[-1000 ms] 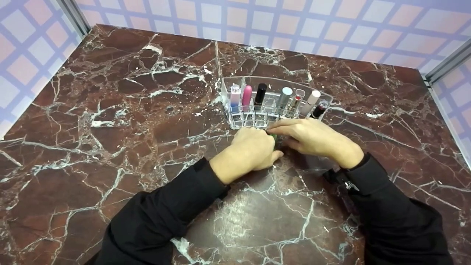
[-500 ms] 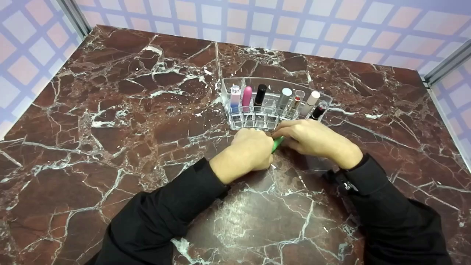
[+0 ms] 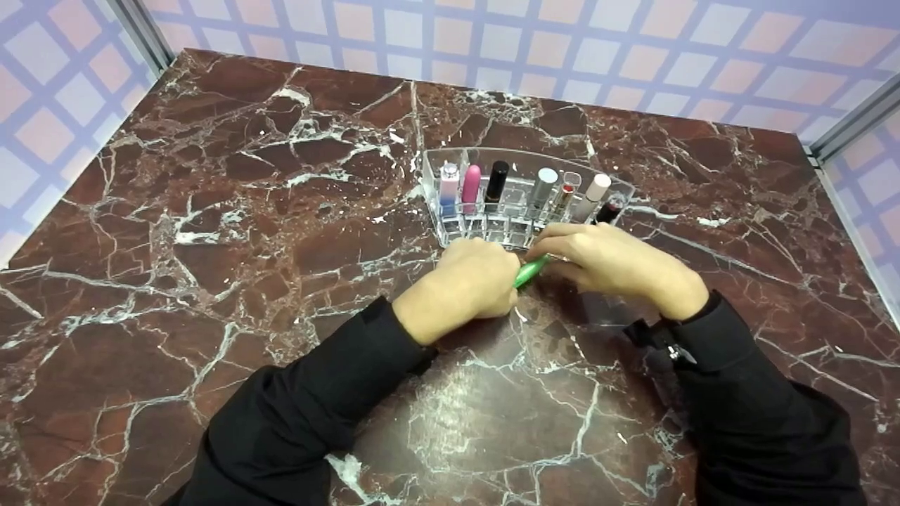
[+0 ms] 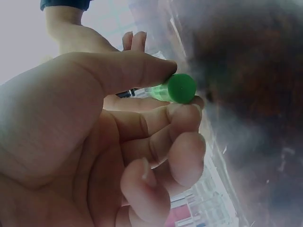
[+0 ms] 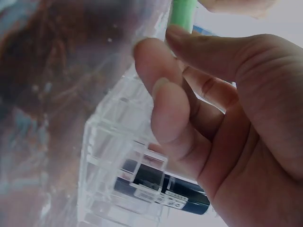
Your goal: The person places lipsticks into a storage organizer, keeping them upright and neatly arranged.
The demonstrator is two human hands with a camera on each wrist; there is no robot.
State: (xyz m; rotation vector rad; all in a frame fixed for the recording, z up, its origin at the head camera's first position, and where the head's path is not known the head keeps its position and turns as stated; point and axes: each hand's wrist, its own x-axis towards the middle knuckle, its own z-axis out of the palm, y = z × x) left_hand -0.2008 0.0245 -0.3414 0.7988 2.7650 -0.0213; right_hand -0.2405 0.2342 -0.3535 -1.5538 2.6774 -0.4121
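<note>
A slim green lipstick tube (image 3: pixel 530 271) spans the gap between both hands, just in front of the clear organizer (image 3: pixel 517 223). My left hand (image 3: pixel 474 277) pinches one end; the left wrist view shows its round green end (image 4: pixel 182 89) between thumb and index finger, other fingers curled loosely. My right hand (image 3: pixel 605 260) pinches the opposite end with thumb and fingertips, as the right wrist view shows with the green tube (image 5: pixel 183 13) at the top. The part of the tube under the right fingers is hidden.
Several lipsticks stand in the organizer, among them a pink one (image 3: pixel 472 188), a black one (image 3: pixel 498 181), a grey one (image 3: pixel 543 186) and a white-capped one (image 3: pixel 594 193). Patterned panels (image 3: pixel 506 42) border the dark marbled table (image 3: pixel 281 211).
More of the green tube shows between the hands, where earlier the left hand mostly covered it. The right hand has shifted slightly right, the left slightly left. The organizer has stayed put.
</note>
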